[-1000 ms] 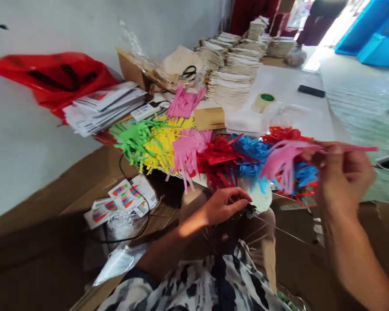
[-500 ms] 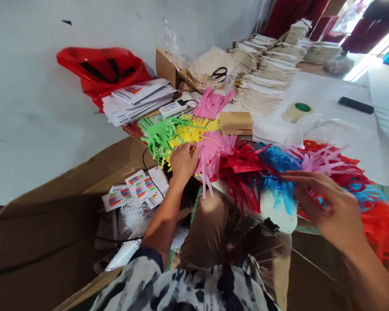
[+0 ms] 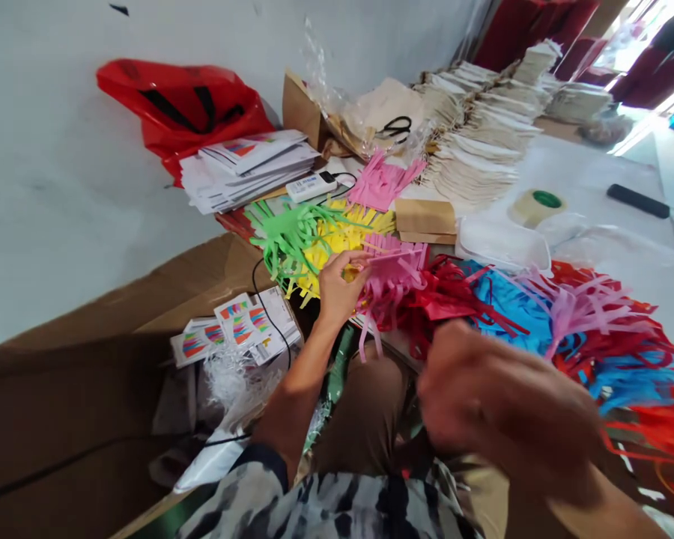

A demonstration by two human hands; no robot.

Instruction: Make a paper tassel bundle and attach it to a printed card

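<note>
My left hand (image 3: 341, 284) pinches the edge of a pink fringed paper piece (image 3: 394, 271) lying on the table between a yellow fringe pile (image 3: 337, 236) and a red fringe pile (image 3: 446, 296). A green fringe pile (image 3: 292, 232) lies to the left of the yellow one. My right hand (image 3: 505, 408) is in the foreground, low and close to the camera, smeared by motion; its fingers are not readable. Blue fringes (image 3: 517, 307), more pink fringes (image 3: 584, 307) and red-orange fringes (image 3: 651, 374) spread to the right.
A red plastic bag (image 3: 185, 108) and a stack of printed sheets (image 3: 247, 168) sit by the wall. Scissors (image 3: 396, 127), stacks of pale paper bundles (image 3: 477, 157), a tape roll (image 3: 536, 206), a brown card (image 3: 425, 218) and a black phone (image 3: 637, 201) lie further back. Cardboard (image 3: 90, 374) and small printed cards (image 3: 241, 329) are at the left.
My left hand has taken hold of the pink fringed piece at the yellow pile's edge. My right hand left the pink and blue fringes and dropped toward me, now blurred.
</note>
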